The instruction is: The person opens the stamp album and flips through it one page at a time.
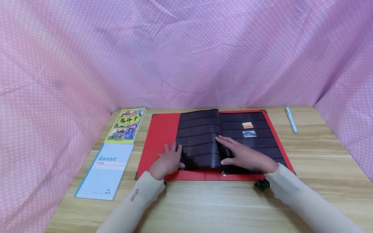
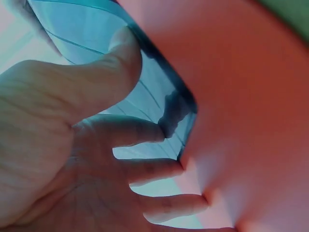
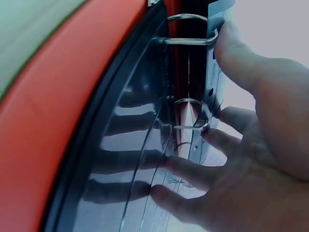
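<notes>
A red ring-bound stamp album [image 1: 161,131] lies spread on the table. Black pages with strip pockets [image 1: 199,139] cover part of its left side. On the right-hand black page [image 1: 263,147] sit an orange stamp [image 1: 247,125] and a greyish stamp [image 1: 249,134]. My left hand [image 1: 167,163], fingers spread, rests at the outer lower edge of the left pages, its fingertips on the red cover in the left wrist view. With fingers extended, my right hand [image 1: 244,156] touches the pages beside the spine. Metal rings [image 3: 186,42] pass through the punched page edge near its thumb.
To the left lie a yellow illustrated book [image 1: 125,126] and a white Gambit notebook [image 1: 106,171]. A light blue pen [image 1: 291,119] lies at the far right of the wooden table [image 1: 215,204]. Pink dotted cloth [image 1: 186,55] hangs behind.
</notes>
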A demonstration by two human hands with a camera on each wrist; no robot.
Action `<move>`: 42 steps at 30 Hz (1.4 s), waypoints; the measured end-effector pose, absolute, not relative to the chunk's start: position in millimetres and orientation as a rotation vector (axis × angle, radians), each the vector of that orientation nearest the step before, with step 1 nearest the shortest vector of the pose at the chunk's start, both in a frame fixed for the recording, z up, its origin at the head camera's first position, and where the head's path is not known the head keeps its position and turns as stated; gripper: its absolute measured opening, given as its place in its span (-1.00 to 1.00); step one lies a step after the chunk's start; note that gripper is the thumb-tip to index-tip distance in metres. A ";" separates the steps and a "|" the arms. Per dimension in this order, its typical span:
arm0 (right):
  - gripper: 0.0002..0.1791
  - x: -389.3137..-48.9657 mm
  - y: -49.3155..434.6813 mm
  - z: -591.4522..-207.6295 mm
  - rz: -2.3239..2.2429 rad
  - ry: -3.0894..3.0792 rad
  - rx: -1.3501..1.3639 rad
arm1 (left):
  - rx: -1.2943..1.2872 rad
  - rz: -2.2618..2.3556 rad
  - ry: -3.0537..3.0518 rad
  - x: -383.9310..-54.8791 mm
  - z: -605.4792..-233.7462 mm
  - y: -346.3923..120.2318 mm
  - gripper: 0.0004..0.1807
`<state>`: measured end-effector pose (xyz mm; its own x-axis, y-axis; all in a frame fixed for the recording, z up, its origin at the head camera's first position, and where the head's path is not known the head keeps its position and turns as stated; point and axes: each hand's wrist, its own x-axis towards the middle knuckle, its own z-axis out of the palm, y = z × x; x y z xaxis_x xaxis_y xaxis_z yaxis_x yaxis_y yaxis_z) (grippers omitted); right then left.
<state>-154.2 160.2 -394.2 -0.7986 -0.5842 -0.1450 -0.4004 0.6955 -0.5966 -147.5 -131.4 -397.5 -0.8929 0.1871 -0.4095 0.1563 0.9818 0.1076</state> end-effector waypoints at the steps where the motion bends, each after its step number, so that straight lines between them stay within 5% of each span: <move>1: -0.03 -154.0 158.4 -393.9 -0.793 2.587 -0.759 | 0.254 0.088 2.696 -147.8 -397.1 -132.2 -0.05; 16: -0.09 -156.0 145.1 -391.7 -0.701 2.593 -0.776 | 0.332 0.053 2.742 -139.9 -392.3 -142.5 -0.20; 24: -0.08 -156.9 147.4 -391.9 -0.754 2.578 -0.745 | 0.303 0.046 2.789 -138.8 -395.6 -149.7 -0.12; 42: -0.17 -128.6 251.2 -388.9 -0.625 2.781 -0.346 | 0.133 0.095 2.753 -141.3 -401.2 -158.5 0.05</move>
